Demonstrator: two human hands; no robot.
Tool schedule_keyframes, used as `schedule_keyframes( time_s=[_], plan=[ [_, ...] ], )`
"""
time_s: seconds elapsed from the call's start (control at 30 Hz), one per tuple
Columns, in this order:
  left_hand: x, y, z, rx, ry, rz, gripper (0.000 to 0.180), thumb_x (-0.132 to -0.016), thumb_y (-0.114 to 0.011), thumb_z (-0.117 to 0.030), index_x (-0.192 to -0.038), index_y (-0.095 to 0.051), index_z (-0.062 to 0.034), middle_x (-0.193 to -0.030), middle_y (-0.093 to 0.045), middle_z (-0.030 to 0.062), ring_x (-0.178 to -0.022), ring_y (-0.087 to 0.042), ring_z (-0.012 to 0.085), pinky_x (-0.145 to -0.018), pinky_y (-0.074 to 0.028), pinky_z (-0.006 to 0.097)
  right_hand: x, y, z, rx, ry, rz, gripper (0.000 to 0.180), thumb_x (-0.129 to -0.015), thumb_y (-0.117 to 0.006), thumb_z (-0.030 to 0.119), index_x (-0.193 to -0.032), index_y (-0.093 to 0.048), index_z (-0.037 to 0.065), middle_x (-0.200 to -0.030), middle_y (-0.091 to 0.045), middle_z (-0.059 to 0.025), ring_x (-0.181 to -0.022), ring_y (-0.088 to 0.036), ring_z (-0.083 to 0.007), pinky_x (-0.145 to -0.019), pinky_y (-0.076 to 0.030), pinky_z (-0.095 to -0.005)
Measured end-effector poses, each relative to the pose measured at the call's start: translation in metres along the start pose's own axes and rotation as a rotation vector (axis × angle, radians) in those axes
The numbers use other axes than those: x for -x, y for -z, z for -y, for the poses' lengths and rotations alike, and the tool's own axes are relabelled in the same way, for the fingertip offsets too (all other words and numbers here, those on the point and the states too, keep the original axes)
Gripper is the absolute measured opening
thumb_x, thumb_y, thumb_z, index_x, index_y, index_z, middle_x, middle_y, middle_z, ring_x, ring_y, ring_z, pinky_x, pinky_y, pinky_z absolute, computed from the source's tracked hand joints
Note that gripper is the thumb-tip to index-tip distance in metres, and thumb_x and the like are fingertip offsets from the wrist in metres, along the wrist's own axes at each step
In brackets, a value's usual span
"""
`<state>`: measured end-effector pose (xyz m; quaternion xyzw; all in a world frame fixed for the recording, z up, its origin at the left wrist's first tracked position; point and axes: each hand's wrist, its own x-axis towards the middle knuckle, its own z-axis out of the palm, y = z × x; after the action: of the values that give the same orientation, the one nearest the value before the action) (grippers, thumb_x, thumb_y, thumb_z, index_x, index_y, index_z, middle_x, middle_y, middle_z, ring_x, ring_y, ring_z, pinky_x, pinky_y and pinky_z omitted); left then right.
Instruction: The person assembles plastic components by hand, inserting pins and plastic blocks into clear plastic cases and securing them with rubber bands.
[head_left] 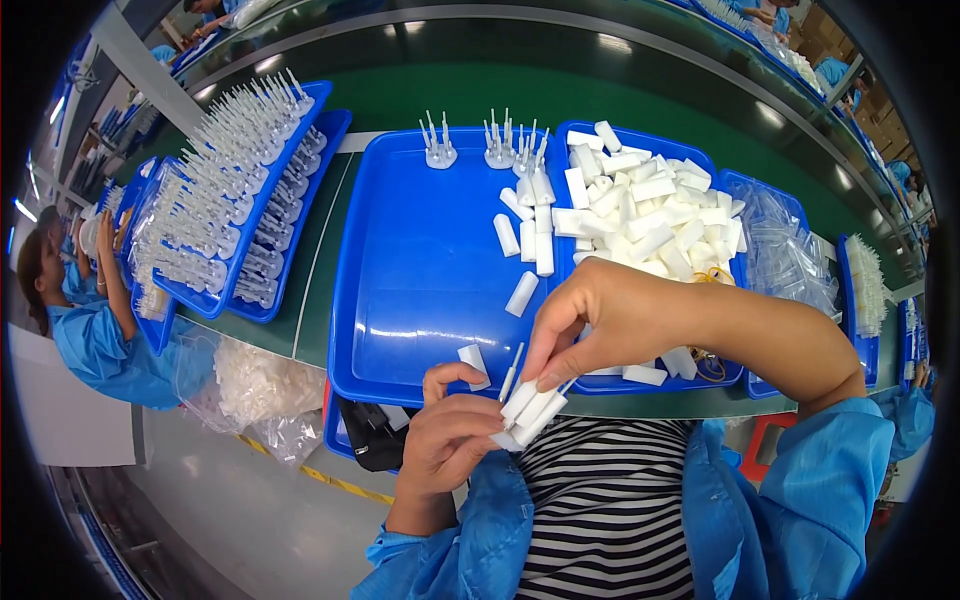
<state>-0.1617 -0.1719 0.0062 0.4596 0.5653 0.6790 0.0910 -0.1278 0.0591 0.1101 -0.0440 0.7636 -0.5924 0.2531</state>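
Fingers: right hand (600, 320) pinches thin white pin (512, 368) at its upper end; left hand (445, 440) clenched on bundle of white caps (530, 408), thumb on single cap (474, 362) | position: just above near edge of middle blue tray (400, 300), close to chest | around: loose caps (645, 215) heaped in right tray (640, 140); pin stands (490, 148) at far rim; racked pins (235, 165) left.

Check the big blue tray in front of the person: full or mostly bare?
Mostly bare. The big blue tray shows open blue floor; only a few white caps and some pronged white pieces sit at its far right.
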Motion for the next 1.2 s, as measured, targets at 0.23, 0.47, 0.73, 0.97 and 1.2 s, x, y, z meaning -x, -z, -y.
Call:
schedule_keyframes(
  time_s=[0.23, 0.47, 0.73, 0.97, 1.2],
  plan=[
    [-0.005, -0.007, -0.005, 0.215, 0.142, -0.278, 0.025, -0.07, -0.076, -0.021, -0.082, -0.062, -0.004, -0.093, -0.064, 0.0135, -0.103, -0.05, 0.0305, -0.09, -0.037, 0.041, -0.011, -0.016, 0.0, -0.027, 0.052, -0.042, 0.012, -0.074, -0.072, 0.005, -0.086, -0.071, 0.005, -0.084, -0.068, -0.006, -0.077, -0.063, -0.0102, -0.072, -0.05, -0.0219],
    [0.009, 0.013, 0.002, 0.353, 0.115, -0.29, 0.025, -0.07, -0.073, -0.008, -0.086, -0.055, -0.0018, -0.101, -0.062, 0.0173, -0.108, -0.05, 0.0349, -0.09, -0.039, 0.045, -0.029, -0.026, 0.002, 0.002, 0.074, -0.02, 0.023, -0.075, -0.072, 0.01, -0.097, -0.069, 0.006, -0.093, -0.067, -0.008, -0.081, -0.063, -0.0105, -0.073, -0.05, -0.0225],
    [0.012, 0.036, 0.002, 0.336, 0.002, -0.645, 0.029, -0.079, -0.067, -0.011, -0.099, -0.047, -0.0045, -0.113, -0.052, 0.0238, -0.105, -0.052, 0.0283, -0.091, -0.041, 0.04, -0.066, -0.034, -0.028, 0.757, 0.502, -0.289, 0.036, -0.071, -0.065, 0.01, -0.106, -0.059, 0.008, -0.099, -0.057, -0.0095, -0.096, -0.053, -0.0272, -0.083, -0.043, -0.0382],
    [0.015, 0.03, 0.01, 0.181, -0.091, -0.379, 0.018, -0.078, -0.066, -0.014, -0.091, -0.055, -0.0064, -0.089, -0.061, 0.0107, -0.106, -0.046, 0.0348, -0.092, -0.037, 0.048, -0.062, -0.032, -0.037, 1.202, 0.443, -0.072, 0.011, -0.069, -0.06, 0.01, -0.079, -0.062, 0.008, -0.079, -0.056, -0.0035, -0.085, -0.053, -0.0226, -0.073, -0.045, -0.035],
    [0.003, 0.016, 0.001, 0.063, -0.066, -0.188, 0.015, -0.073, -0.07, -0.019, -0.079, -0.065, -0.0058, -0.073, -0.065, 0.0058, -0.085, -0.054, 0.0243, -0.088, -0.032, 0.045, -0.027, -0.007, -0.021, 0.959, 0.405, -0.481, 0.016, -0.068, -0.066, 0.007, -0.082, -0.057, 0.007, -0.08, -0.061, -0.005, -0.073, -0.061, -0.0239, -0.062, -0.049, -0.0336]
  ],
)
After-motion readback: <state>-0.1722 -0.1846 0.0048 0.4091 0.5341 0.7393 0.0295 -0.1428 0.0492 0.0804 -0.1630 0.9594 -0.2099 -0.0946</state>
